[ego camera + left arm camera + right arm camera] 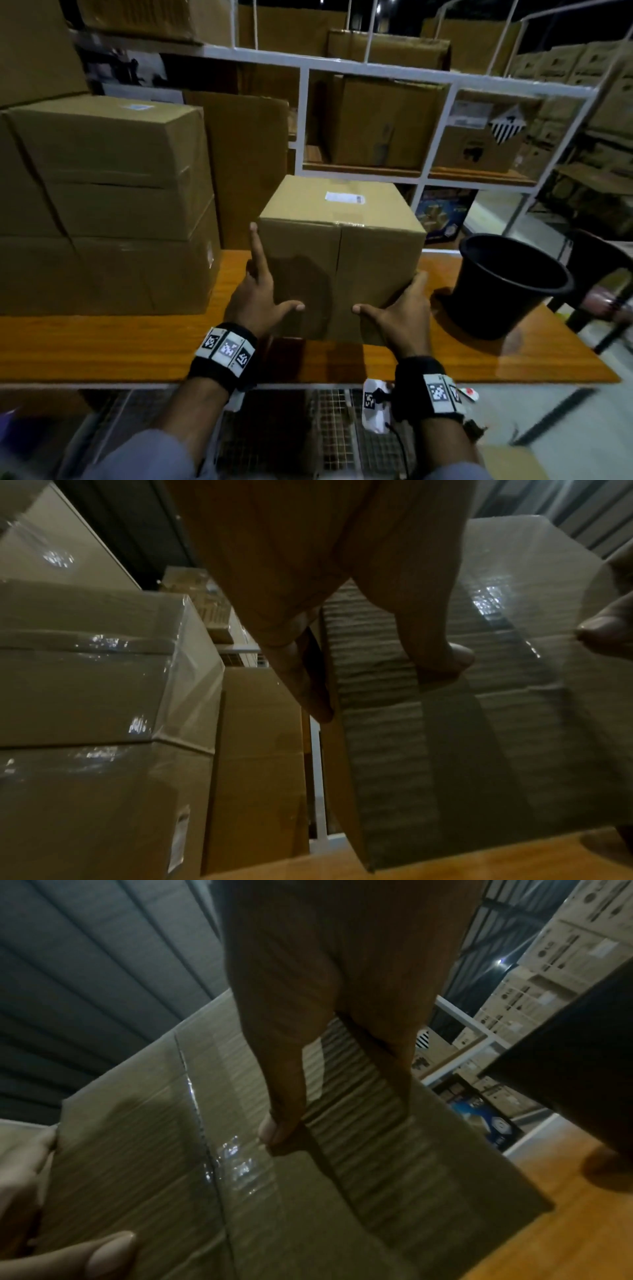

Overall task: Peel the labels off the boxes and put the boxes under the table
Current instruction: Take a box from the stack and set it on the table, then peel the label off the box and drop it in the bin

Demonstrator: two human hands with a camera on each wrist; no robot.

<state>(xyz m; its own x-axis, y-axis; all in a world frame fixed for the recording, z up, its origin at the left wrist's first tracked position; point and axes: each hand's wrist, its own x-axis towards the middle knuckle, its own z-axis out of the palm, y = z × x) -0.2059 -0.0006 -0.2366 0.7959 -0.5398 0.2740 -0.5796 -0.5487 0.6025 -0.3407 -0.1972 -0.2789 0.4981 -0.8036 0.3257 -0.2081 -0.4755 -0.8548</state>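
Note:
A brown cardboard box (342,246) stands on the orange wooden table (102,346), held between both hands. A white label (344,197) is stuck on its top face. My left hand (263,294) lies flat against the box's left side, index finger pointing up along the edge and thumb spread on the front face. My right hand (397,308) presses the lower right corner, thumb on the front. In the left wrist view the box (479,737) fills the right half. The right wrist view shows the taped seam of the box (240,1177).
A stack of larger cardboard boxes (102,205) sits on the table to the left. To the right a black bucket (507,284) stands on the table. Behind is a white metal rack (376,68) with more boxes. A wire mesh shelf (308,428) lies under the table.

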